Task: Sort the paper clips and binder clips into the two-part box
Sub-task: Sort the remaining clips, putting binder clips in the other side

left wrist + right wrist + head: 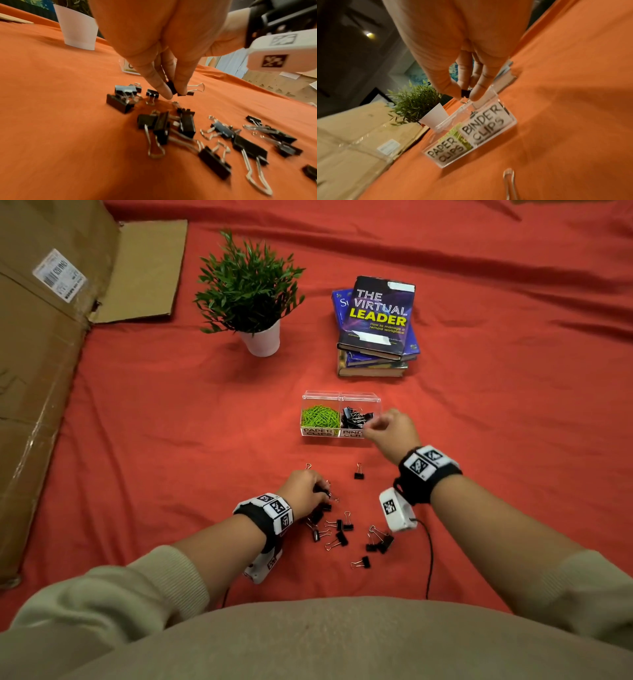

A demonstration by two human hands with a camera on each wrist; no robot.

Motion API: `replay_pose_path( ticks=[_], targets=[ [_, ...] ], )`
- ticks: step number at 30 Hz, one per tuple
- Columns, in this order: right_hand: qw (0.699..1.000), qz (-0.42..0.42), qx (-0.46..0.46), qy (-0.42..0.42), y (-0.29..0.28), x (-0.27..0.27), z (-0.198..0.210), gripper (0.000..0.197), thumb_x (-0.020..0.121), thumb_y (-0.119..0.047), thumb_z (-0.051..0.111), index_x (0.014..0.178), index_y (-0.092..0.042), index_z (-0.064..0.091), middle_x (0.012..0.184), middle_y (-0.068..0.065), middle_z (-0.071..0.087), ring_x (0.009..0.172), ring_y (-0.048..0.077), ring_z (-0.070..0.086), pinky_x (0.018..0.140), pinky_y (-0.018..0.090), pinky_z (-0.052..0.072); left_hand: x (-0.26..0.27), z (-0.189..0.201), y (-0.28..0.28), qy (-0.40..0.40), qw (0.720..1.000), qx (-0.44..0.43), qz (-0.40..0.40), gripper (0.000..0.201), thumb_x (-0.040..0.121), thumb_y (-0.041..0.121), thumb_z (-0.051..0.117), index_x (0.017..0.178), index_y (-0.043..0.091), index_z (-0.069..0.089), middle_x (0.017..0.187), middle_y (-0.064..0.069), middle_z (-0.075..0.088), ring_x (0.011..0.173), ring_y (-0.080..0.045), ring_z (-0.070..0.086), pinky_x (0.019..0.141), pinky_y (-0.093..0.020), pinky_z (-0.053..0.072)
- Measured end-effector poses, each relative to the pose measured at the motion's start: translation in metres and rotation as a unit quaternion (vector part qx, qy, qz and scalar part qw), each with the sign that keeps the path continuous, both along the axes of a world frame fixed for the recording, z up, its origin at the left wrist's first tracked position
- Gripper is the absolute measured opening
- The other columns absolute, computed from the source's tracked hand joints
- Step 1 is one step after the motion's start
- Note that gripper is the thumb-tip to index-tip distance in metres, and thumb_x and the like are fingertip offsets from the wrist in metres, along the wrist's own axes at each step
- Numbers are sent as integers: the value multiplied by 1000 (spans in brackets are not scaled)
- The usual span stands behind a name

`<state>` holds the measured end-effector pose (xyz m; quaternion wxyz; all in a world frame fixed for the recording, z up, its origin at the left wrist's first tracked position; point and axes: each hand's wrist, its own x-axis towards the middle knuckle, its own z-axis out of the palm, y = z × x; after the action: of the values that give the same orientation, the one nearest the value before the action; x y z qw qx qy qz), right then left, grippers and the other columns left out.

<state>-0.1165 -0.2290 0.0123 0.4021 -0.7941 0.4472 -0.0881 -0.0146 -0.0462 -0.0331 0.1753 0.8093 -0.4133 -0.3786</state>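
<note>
A clear two-part box [340, 397] stands on the red cloth, green paper clips [320, 416] in its left half, black binder clips [354, 416] in its right. My right hand [388, 426] hovers at the box's right half and pinches a small black binder clip [465, 93] above the part labelled BINDER CLIPS [485, 122]. My left hand [306, 491] is down at the pile of loose binder clips [342, 534] and pinches one black clip [173, 88] between thumb and fingers. Several more clips [187, 124] lie scattered in front of it.
A potted green plant [251, 299] and a stack of books [376, 326] stand behind the box. Flattened cardboard [48, 337] covers the left side. One lone binder clip [358, 472] lies between the pile and the box. A cable [430, 559] trails from the right wrist.
</note>
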Motion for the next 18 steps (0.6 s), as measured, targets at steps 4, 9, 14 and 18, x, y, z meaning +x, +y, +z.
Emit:
replay_pose_path(
  ticks=[4,9,14,18],
  targets=[
    [992,74,-70,75,-23,27,-1,14,82,-11,61,88,-6,72,91,8,63,83,23,60,76,26,46,8,16,-20,-17,999,-32,-21,22,86,13,65,107,9,70,116,-6,67,111,-19,60,93,-18,40],
    [983,115,-115,80,-21,22,-2,17,86,-10,56,94,-2,69,106,15,57,96,28,59,86,33,46,24,38,-60,-57,994,-87,-19,20,85,14,65,104,11,71,110,-5,69,103,-19,63,94,-29,49],
    [984,121,-72,114,9,-20,-17,18,84,-9,54,95,-8,69,103,13,63,94,28,61,83,31,46,39,51,-105,-78,990,-117,9,19,85,12,64,102,11,71,105,-7,70,98,-21,64,87,-26,49],
    [960,234,-33,149,38,-35,-41,35,84,-9,58,118,-12,63,112,15,50,103,30,54,89,33,43,37,52,-129,-112,989,-92,-39,23,88,10,58,108,10,70,110,-9,68,102,-24,61,85,-25,44]
  ],
)
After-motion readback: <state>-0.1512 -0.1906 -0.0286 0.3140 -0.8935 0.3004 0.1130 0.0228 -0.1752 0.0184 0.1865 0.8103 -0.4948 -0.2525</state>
